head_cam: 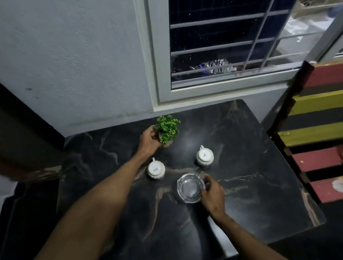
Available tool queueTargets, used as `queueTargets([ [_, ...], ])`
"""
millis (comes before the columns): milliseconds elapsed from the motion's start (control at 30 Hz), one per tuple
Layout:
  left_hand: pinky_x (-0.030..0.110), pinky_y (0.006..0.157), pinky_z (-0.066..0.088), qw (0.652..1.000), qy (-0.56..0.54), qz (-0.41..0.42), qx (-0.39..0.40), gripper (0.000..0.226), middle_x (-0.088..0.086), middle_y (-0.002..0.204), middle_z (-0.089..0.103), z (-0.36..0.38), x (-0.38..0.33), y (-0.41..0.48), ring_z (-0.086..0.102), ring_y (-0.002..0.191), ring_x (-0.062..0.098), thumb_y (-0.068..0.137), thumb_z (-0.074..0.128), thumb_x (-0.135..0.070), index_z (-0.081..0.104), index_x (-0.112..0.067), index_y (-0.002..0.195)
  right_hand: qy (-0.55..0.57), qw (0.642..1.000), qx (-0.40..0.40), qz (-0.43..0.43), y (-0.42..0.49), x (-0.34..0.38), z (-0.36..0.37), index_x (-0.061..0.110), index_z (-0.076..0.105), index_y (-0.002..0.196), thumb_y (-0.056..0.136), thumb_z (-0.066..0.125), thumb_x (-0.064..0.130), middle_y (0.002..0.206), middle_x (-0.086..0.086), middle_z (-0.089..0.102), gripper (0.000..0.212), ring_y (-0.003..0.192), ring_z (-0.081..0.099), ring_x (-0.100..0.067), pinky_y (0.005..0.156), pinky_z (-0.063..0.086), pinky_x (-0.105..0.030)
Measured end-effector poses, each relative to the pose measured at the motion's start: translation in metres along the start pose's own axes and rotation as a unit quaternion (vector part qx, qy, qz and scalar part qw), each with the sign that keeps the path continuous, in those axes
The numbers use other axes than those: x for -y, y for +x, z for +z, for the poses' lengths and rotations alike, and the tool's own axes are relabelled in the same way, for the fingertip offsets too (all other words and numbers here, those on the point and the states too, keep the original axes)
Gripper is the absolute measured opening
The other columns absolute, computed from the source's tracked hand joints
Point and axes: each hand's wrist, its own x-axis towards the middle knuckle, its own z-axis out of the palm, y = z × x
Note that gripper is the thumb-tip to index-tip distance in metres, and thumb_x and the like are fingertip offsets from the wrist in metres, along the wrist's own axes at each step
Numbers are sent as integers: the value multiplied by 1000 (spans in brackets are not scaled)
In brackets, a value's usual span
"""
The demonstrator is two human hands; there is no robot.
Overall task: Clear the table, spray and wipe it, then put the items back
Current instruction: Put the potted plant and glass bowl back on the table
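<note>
The left hand (149,141) reached across the black marble-patterned table (256,205), its fingers closed around the pot of a small green leafy artificial plant (167,129) near the far edge by the pale wall. The right hand (211,194) lay against the right side of a clear round glass ashtray (191,188), fingers curled on its rim. Between the two hands stood two upturned white ceramic cups: the left cup (156,169) just beside the left forearm, the right cup (205,156) just beyond the ashtray. A barred window (220,32) rose behind; a striped red, yellow and black wooden bench (327,116) flanked the table's right side.
</note>
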Motion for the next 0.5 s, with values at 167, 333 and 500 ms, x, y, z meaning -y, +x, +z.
queueTargets([
  [167,21,87,51,999,33,-12,21,67,2,107,75,4,28,36,68,97,13,58,95,-5,66,-11,118,-37,999,5,-4,5,-10,11,29,63,97,82,60,11,78,13,69,24,72,64,-2,61,48,-22],
  [333,21,86,52,998,50,-10,41,69,-2,104,73,22,39,53,67,97,12,54,98,-9,67,-12,116,-48,999,5,13,8,-12,14,27,66,94,82,57,5,83,16,68,26,78,64,-3,67,45,-21],
  [500,31,92,57,998,63,-17,21,86,4,107,76,36,52,62,71,101,17,38,95,-43,69,-12,113,-58,998,17,33,11,-12,14,25,64,90,84,61,7,81,15,67,20,74,60,1,63,40,-13],
])
